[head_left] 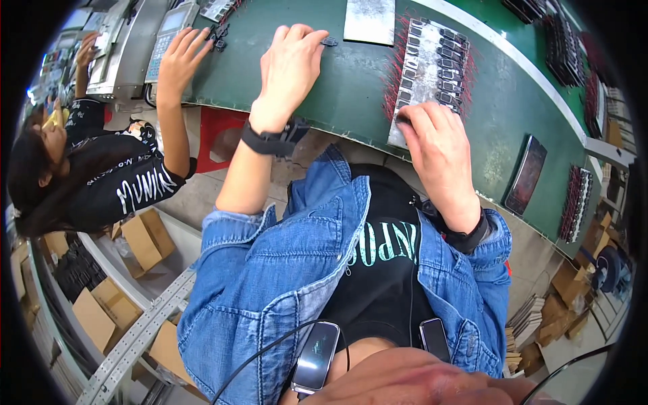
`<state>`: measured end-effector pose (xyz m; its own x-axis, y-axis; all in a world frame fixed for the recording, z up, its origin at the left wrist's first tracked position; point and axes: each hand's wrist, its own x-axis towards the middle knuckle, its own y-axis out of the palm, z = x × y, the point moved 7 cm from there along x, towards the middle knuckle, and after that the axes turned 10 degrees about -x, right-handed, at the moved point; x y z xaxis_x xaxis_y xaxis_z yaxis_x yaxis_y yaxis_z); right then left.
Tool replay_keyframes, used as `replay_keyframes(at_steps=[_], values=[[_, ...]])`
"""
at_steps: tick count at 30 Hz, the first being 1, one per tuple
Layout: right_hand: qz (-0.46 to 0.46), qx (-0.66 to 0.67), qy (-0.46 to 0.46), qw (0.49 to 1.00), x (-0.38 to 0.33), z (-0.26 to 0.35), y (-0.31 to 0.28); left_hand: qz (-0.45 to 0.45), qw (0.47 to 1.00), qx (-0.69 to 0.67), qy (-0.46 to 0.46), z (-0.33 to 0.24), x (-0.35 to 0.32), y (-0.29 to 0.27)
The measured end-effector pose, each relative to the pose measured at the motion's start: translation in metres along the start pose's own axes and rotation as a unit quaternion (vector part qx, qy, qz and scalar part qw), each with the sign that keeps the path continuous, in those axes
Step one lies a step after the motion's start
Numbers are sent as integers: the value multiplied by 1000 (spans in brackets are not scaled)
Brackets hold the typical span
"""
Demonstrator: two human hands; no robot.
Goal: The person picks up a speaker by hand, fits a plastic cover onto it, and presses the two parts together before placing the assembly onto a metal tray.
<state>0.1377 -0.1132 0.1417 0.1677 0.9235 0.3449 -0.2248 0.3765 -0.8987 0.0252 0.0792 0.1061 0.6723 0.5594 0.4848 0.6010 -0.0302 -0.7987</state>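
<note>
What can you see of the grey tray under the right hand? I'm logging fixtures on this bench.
The grey tray is a flat, metal-looking rectangular plate lying on the green bench top, its long side running away from the person. Rows of small dark parts with thin red leads cover much of it, the leads fanning past both long edges. The right hand rests its fingers on the near end.

Left hand (291, 64) lies palm-down on the green work table (351, 101), fingertips touching a small black part (329, 42). Right hand (439, 145) rests on the near end of a grey tray (424, 81) filled with rows of small black components with red wire leads. A second grey plate (369, 20) lies farther back. A co-worker's hand (181, 61) reaches to black parts (219, 37) beside a keypad device (167, 37).
</note>
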Motion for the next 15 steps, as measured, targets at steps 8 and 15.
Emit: replay_keyframes(at_steps=[8, 15], values=[[33, 7, 15, 999, 7, -5, 7, 102, 991, 6, 87, 4, 24, 29], [-49, 82, 16, 995, -4, -13, -13, 26, 990, -130, 40, -25, 18, -1]])
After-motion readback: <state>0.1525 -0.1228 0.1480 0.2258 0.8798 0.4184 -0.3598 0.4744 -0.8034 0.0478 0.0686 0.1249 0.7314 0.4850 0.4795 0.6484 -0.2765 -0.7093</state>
